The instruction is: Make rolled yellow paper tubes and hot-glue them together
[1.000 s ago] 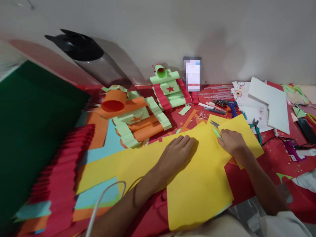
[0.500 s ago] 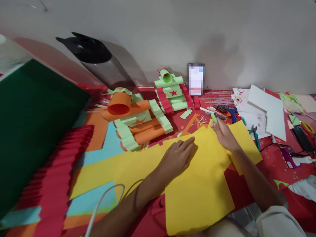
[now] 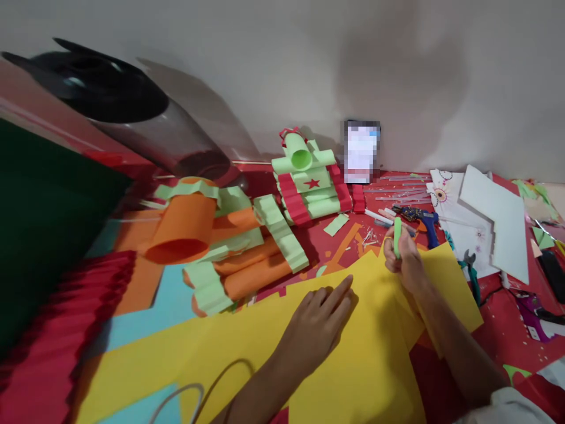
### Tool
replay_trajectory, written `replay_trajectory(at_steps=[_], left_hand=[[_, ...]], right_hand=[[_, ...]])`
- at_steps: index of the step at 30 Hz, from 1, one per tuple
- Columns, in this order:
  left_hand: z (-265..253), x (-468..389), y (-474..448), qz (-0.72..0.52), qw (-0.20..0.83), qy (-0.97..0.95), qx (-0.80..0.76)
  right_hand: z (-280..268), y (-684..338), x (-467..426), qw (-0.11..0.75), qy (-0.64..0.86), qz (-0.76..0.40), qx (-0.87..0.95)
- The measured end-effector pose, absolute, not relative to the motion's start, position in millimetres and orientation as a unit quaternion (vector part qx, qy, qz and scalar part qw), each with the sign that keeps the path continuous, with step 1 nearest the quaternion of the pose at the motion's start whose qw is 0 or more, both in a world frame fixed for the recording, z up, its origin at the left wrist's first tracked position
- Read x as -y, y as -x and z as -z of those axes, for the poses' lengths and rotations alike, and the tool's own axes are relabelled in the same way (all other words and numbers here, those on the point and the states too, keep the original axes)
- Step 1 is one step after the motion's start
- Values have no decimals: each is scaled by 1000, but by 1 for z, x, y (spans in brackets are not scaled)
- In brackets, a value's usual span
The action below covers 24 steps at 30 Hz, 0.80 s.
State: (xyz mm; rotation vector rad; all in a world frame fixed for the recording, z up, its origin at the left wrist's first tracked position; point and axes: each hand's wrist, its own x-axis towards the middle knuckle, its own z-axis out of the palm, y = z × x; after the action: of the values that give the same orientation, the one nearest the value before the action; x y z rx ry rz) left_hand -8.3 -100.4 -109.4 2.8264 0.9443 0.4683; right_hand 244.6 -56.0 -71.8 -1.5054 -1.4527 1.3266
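Note:
My left hand [image 3: 315,327] lies palm down on yellow paper [image 3: 353,371], its fingers stretched and resting on the sheet. My right hand [image 3: 406,256] is closed around a slim light green tool [image 3: 398,235], held upright above the paper's upper right part; its exact kind is hard to make out. Several yellow sheets overlap under both hands. Beyond my left hand lies an orange and pale green paper figure [image 3: 260,265] made of rolled tubes. A similar green figure with red strips and a red star [image 3: 309,176] leans near the wall.
A phone [image 3: 361,152] stands against the wall. To the right lie a blue glue gun [image 3: 427,224], pliers [image 3: 471,274], a white board piece [image 3: 498,218] and clear sticks [image 3: 401,188]. Red crepe paper [image 3: 57,335], a dark green panel [image 3: 48,235] and a large black-topped container [image 3: 176,135] occupy the left.
My view has moved closer and tilted. My right hand has turned, bringing the green tool more upright. The left hand stays flat on the yellow paper.

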Motion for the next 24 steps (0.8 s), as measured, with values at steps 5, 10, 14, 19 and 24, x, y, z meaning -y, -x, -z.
replay_trajectory(at_steps=[5,10,14,19,24], left_hand=[[109,102,10,-176,61,-929,-320],[109,102,11,-181,60,-928,-320],[110,100,11,-188,57,-930,-311],[113,99,11,-187,56,-932,-305],[113,98,9,-180,54,-934,-303]], right_hand=[[66,-235,59,525,521,-599,306],[64,-237,62,528,523,-601,293],[60,-231,59,527,512,-597,322],[70,-232,52,572,531,-439,445],[61,-238,54,538,565,-273,563]])
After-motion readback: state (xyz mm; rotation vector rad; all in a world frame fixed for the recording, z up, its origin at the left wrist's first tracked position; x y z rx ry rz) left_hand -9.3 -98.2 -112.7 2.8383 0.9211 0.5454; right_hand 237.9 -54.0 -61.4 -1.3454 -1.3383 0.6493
